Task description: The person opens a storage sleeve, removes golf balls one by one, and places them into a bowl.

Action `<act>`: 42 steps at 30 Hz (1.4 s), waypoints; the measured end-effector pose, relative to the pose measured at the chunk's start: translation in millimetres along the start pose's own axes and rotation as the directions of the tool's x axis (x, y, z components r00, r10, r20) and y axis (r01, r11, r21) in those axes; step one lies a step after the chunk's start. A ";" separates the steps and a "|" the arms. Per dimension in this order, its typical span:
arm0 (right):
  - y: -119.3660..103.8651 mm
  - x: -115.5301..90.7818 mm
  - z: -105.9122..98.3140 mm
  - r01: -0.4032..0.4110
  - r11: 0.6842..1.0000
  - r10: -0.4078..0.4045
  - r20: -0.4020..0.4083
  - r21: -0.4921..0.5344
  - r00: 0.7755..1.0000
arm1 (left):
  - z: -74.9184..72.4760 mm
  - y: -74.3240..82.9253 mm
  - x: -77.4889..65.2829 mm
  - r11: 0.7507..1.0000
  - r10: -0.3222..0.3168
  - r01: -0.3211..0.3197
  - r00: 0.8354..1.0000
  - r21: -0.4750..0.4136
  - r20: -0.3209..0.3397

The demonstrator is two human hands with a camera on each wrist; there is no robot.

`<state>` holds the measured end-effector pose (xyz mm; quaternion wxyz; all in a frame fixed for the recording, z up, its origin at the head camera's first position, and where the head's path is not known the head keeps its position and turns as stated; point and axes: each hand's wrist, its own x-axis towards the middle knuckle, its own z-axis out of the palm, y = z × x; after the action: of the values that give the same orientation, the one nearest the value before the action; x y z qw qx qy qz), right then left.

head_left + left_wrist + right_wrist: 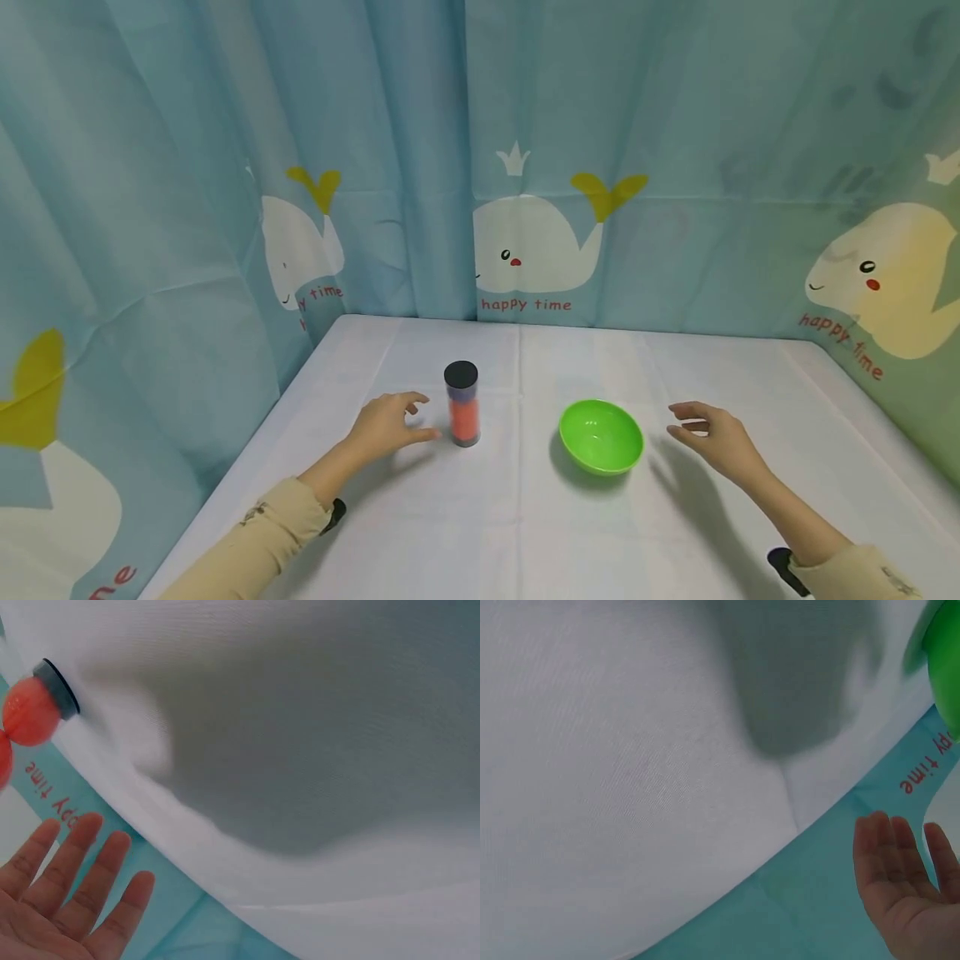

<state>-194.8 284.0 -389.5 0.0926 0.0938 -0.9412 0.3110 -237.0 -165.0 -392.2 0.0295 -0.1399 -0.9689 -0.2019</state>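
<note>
A clear tube with a black lid stands upright on the table, with orange-red balls inside it. My left hand is just left of the tube, thumb and fingers spread apart toward it and nothing held. The left wrist view shows the tube's dark base and orange balls beyond the extended fingers. Right of the tube sits a bright green bowl. To the bowl's right my right hand hovers with loosely bent fingers, holding nothing. Part of the bowl shows at the right wrist view's edge.
A white cloth covers the table and has fold lines. Blue curtains printed with whales hang behind the table and along both sides. Dark bands circle both wrists below beige sleeves.
</note>
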 end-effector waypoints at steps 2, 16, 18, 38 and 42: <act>-2.3 0.8 0.9 0.003 1.000 -0.003 -0.006 0.005 1.000 | 0.4 1.8 0.4 1.000 -0.011 0.011 1.000 -0.019 -0.001; -28.3 -4.3 5.4 -0.011 1.000 0.012 -0.047 0.020 0.999 | 15.5 24.1 1.7 0.979 -0.033 0.015 0.996 -0.204 -0.087; -33.4 -3.4 5.3 -0.001 1.000 0.003 -0.062 0.028 0.998 | 16.5 27.5 4.0 0.972 -0.044 0.020 0.994 -0.234 -0.097; -69.8 6.1 15.8 0.086 0.966 -0.099 0.041 0.242 0.994 | 32.1 38.5 16.5 0.875 -0.075 0.006 0.990 -0.484 -0.123; -72.8 6.3 18.0 0.082 0.968 -0.097 0.052 0.238 0.994 | 35.2 38.4 18.5 0.864 -0.067 0.002 0.991 -0.503 -0.112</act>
<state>-185.9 214.9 -360.9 0.0652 0.1564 -0.8950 0.4126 -243.9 -112.4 -407.7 0.0493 -0.1123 -0.8817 -0.4555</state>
